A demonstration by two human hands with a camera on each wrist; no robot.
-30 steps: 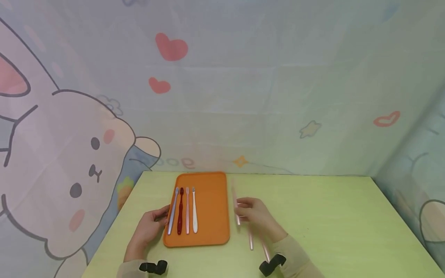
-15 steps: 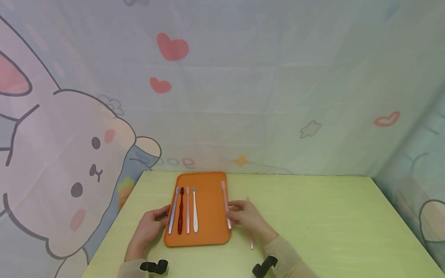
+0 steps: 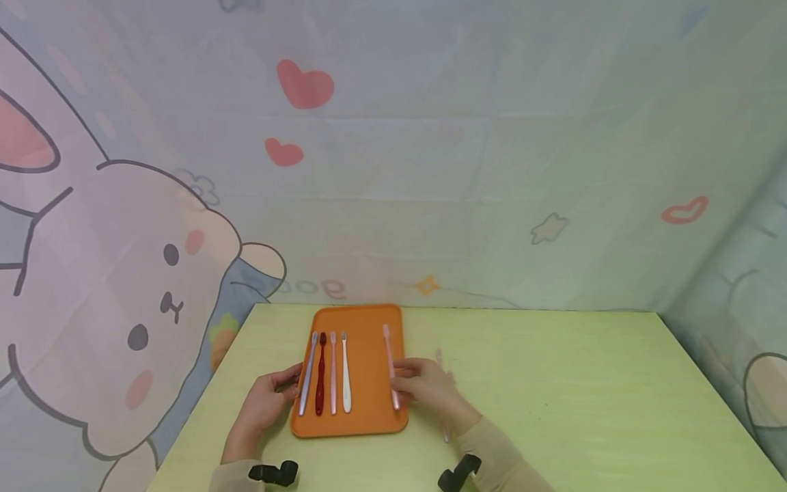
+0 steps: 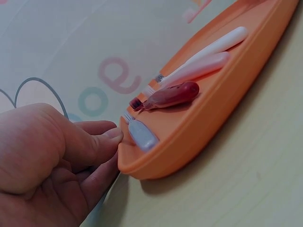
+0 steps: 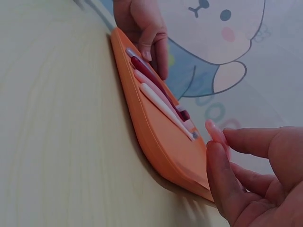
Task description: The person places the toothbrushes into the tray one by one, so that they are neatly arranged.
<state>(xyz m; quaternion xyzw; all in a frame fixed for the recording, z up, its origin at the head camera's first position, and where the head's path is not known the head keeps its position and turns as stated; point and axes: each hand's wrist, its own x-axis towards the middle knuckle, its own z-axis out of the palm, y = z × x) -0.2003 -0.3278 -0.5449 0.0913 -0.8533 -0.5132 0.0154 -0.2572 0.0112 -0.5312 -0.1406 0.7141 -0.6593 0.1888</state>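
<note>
My left hand [image 3: 267, 403] pinches the left rim of an orange tray [image 3: 369, 427], thumb on the rim in the left wrist view. My right hand [image 3: 430, 389] pinches a pink toothbrush [image 3: 389, 348] between thumb and fingers, over the tray's right side. At the tray's left lie a lavender toothbrush [image 3: 307, 376], a dark red one [image 3: 320, 383], a second pink toothbrush [image 3: 333, 376] and a white toothbrush [image 3: 346, 383], side by side with bristle heads away from me. In the right wrist view the held pink toothbrush [image 5: 215, 131] shows its handle end between the fingertips.
Another pink toothbrush [image 3: 447, 434] lies on the yellow-green table [image 3: 584, 410], partly hidden by the right hand and wrist. Behind the table hangs a cloth backdrop [image 3: 430, 171] printed with a rabbit and hearts.
My right hand has carried the pink toothbrush left from the table beside the tray to over the tray's right side. The left hand has stayed at the tray's left rim.
</note>
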